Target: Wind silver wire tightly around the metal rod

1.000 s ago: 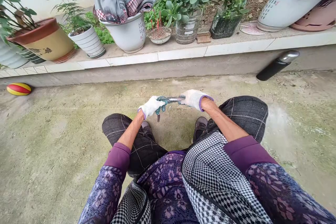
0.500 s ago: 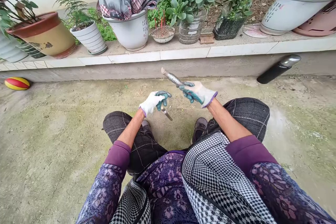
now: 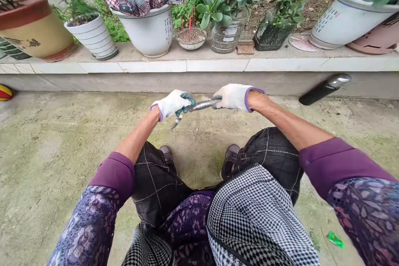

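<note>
White work gloves with blue-green palms cover both my hands. My left hand (image 3: 174, 103) is closed around a small knife (image 3: 176, 122), whose narrow grey end points down below the fingers. Its fingertips also meet the left end of a short stick (image 3: 203, 104) wrapped in something silvery, perhaps wire. My right hand (image 3: 233, 96) grips the stick's other end, back of the glove upward. The stick spans the gap between the hands almost level, above the concrete ground. The knife's handle is mostly hidden in the left glove.
A low tiled ledge (image 3: 149, 66) runs ahead with potted plants, a white pot (image 3: 146, 33) topped by grey cloth, and a small brush (image 3: 245, 47). A black flask (image 3: 321, 90) leans at its foot. A green wrapper (image 3: 336, 239) lies at right.
My right hand has turned over and lowered the stick from a slant to nearly level. My left hand has moved up and left, its fingers now at the stick's end.
</note>
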The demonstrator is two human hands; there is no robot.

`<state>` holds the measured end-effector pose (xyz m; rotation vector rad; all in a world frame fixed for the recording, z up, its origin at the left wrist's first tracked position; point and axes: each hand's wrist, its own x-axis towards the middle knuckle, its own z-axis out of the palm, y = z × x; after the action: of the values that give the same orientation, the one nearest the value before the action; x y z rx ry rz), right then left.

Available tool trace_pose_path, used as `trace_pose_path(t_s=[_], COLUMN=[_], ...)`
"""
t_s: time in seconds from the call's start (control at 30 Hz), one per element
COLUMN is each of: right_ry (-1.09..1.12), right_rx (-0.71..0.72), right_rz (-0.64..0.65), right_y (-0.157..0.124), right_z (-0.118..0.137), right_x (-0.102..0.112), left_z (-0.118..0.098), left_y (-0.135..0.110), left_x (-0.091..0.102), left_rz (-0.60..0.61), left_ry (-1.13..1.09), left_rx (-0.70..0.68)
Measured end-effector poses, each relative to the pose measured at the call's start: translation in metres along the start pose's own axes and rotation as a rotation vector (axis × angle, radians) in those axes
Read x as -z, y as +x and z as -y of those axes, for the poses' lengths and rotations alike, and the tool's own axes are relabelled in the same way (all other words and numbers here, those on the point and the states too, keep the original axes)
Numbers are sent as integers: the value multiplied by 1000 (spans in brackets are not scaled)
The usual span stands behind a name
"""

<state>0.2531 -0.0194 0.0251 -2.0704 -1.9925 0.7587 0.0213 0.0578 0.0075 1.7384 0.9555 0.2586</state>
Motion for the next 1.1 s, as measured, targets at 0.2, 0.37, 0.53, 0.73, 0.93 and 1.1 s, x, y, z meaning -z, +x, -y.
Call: trace_pose_path(t_s=[0.2, 0.37, 0.53, 0.73, 0.93, 1.1], right_ry=[-35, 495, 770, 888, 926, 873], right_rx=[3, -111, -158, -153, 79, 197], right_rz=[-138, -127, -105, -54, 134, 354], right_y=[36, 35, 32, 18, -14, -23], right_z=[-9, -16, -23, -23, -20, -22], right_x=[-5, -10, -9, -2, 16, 18], left_z=[1, -2, -10, -21, -20, -16], left_y=[29, 39, 43, 39, 33, 31], left_x=[0, -1, -17, -20, -9, -3], left_rz=[-146, -69, 4, 10, -51, -174], left_ry=[-308, -467, -472, -387, -305, -192], left_rx=[32, 16, -11, -33, -31, -58])
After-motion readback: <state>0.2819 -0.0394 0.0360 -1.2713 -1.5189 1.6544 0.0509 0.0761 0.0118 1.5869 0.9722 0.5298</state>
